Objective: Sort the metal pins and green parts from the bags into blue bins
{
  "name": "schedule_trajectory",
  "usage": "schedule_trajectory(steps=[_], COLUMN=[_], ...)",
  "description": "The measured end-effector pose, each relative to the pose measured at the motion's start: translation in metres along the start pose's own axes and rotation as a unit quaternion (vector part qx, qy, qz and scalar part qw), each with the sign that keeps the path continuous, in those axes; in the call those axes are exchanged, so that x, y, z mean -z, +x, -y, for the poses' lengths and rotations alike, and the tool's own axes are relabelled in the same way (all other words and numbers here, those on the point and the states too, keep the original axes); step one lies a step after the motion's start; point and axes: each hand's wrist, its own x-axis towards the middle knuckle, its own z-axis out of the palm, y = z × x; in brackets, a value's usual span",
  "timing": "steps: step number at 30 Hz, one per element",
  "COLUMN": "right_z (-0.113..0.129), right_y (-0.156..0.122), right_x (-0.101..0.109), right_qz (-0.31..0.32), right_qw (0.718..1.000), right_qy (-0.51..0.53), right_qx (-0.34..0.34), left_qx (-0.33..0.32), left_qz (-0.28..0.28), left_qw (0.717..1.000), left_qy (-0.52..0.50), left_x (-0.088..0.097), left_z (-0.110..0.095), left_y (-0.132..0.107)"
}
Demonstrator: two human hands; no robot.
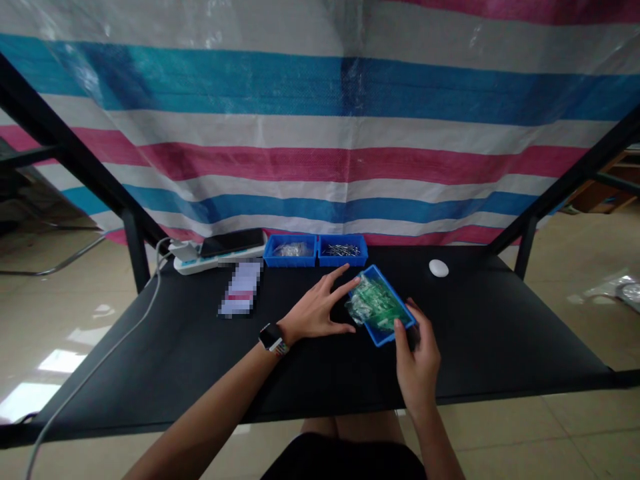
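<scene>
My right hand [419,360] grips the near right end of a blue plastic bin [399,298], thumb at its rim. Inside the bin lie green pieces in clear plastic bags [379,303]; some of the clear plastic hangs over its left side. At that left side is my left hand [320,308], fingers spread, with the fingertips close to the bin's rim and the plastic; whether they touch cannot be told. A watch sits on my left wrist. Farther back, two more blue bins stand side by side: the left bin [291,263] holds clear bagged pieces, the right bin [343,261] thin metal pins or screws.
A white power strip [193,267] lies at the back left with a black phone [234,241] on it. Before it lies a phone with a blurred screen [243,287]. A cable [127,333] crosses the left side. A white oval object [439,268] rests at the back right. Striped sheeting [320,160] hangs behind.
</scene>
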Motion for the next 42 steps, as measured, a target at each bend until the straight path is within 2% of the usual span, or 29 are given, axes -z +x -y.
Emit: schedule_trajectory(steps=[4, 12, 23, 31, 39, 42], right_z=[0.009, 0.016, 0.006, 0.001, -0.004, -0.008], right_y=[-0.002, 0.002, 0.014, 0.030, 0.042, 0.051], right_x=[-0.005, -0.001, 0.007, 0.011, 0.016, 0.020], right_qz=[0.026, 0.030, 0.033, 0.028, -0.016, -0.052], right_qw=[0.998, 0.979, 0.972, 0.953, 0.945, 0.928], right_qy=[0.000, -0.055, -0.025, -0.080, -0.108, -0.137], right_qx=[0.062, 0.192, 0.232, 0.289, 0.307, 0.342], left_qx=[-0.019, 0.004, -0.002, -0.003, -0.017, -0.023], left_qz=[-0.006, -0.004, 0.013, 0.021, 0.062, 0.093], left_qw=[1.000, 0.999, 0.998, 0.998, 0.998, 0.995], left_qy=[-0.007, -0.049, -0.060, -0.054, -0.026, -0.015], left_x=[-0.001, -0.001, 0.001, -0.001, 0.001, 0.001], left_z=[-0.001, -0.001, -0.001, 0.000, -0.002, -0.002], left_y=[-0.001, -0.002, -0.003, -0.004, -0.003, -0.001])
